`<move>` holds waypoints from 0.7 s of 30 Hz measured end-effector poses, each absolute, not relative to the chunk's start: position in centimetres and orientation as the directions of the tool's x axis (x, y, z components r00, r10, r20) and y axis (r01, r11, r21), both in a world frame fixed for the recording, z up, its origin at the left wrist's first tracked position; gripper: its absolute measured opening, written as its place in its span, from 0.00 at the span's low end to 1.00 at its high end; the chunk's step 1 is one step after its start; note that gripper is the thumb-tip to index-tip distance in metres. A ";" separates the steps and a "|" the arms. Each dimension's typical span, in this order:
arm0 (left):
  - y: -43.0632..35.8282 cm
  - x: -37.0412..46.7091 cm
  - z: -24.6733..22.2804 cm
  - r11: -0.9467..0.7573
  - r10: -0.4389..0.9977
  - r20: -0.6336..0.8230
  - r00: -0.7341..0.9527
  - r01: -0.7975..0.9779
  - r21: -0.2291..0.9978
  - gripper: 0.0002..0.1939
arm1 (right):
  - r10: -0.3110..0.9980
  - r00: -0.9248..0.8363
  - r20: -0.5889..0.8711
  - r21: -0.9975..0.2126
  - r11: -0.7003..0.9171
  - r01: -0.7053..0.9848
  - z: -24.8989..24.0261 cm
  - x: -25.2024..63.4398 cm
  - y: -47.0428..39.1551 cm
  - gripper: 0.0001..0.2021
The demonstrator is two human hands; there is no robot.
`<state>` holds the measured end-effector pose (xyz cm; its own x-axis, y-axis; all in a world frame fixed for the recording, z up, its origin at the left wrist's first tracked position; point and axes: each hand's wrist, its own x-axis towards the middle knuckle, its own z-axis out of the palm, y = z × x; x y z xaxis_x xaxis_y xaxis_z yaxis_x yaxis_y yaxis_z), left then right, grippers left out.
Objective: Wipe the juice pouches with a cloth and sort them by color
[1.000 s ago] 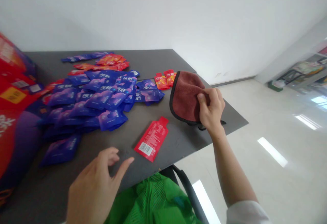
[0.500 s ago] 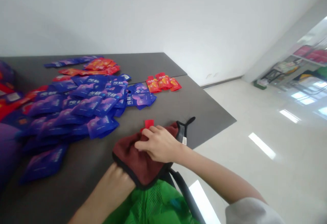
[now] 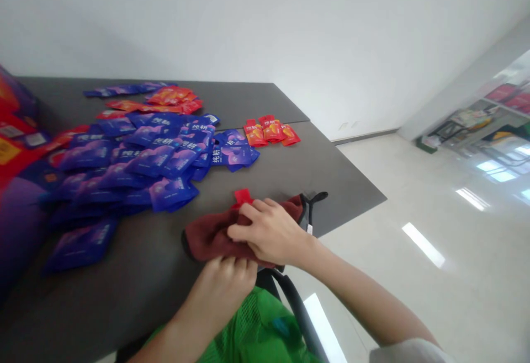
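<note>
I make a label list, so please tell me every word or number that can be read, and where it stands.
"纯耕" (second character soft): blue sachets.
"纯耕" (likewise soft): red-orange sachets.
Too small or blurred: the sachets' smaller print, labels on the red packaging, the white tag at the cloth.

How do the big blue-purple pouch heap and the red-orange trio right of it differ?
The blue-purple heap has many pouches; the red-orange trio has three. The heap is piled in layers; the trio is fanned nearly flat. Both are printed pouches on the gray tabletop.
</note>
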<state>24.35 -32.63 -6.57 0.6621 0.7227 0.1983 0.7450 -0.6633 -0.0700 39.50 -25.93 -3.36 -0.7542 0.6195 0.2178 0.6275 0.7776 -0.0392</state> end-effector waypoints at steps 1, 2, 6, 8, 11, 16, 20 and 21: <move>-32.6 24.4 -6.5 -0.678 0.700 0.213 0.681 0.728 -0.101 0.16 | 0.624 -0.762 0.175 -0.033 0.777 0.628 -4.1 39.3 -25.5 0.09; -32.4 24.4 -6.4 -0.693 0.670 0.234 0.705 0.706 -0.142 0.16 | 0.644 -0.751 0.142 -0.021 0.761 0.648 -4.9 39.2 -24.7 0.10; -31.4 23.9 -5.5 -0.736 0.622 0.309 0.719 0.672 -0.083 0.18 | 0.777 -0.615 0.130 0.069 0.612 0.788 -6.7 39.9 -20.1 0.13; -31.1 23.2 -4.6 -0.708 0.680 0.394 0.619 0.694 0.132 0.12 | 0.838 -0.511 0.194 0.073 0.507 0.859 -6.6 41.1 -18.7 0.13; -30.9 21.9 -3.8 -0.444 0.887 0.393 0.242 0.679 0.585 0.09 | 0.872 -0.284 0.398 -0.039 0.326 0.945 -5.9 43.6 -18.4 0.15; -31.7 19.7 -5.4 -0.033 0.983 0.159 -0.096 0.751 0.659 0.15 | 0.810 -0.033 0.585 -0.199 0.183 0.963 -5.8 47.2 -19.6 0.11; -32.8 17.6 -6.3 -0.195 0.918 0.389 0.081 0.945 0.263 0.20 | 0.818 0.044 0.573 -0.251 0.124 0.960 -7.0 48.1 -19.6 0.09; -32.8 17.3 -6.1 -0.281 0.881 0.442 0.166 0.937 0.207 0.21 | 0.810 0.067 0.582 -0.279 0.122 0.953 -7.2 48.1 -19.7 0.10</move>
<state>17.26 -32.80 -6.09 0.1662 0.8815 0.4420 0.9373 -0.2805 0.2070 48.14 -19.65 -7.16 0.0667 0.8103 0.5822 0.9527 0.1217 -0.2786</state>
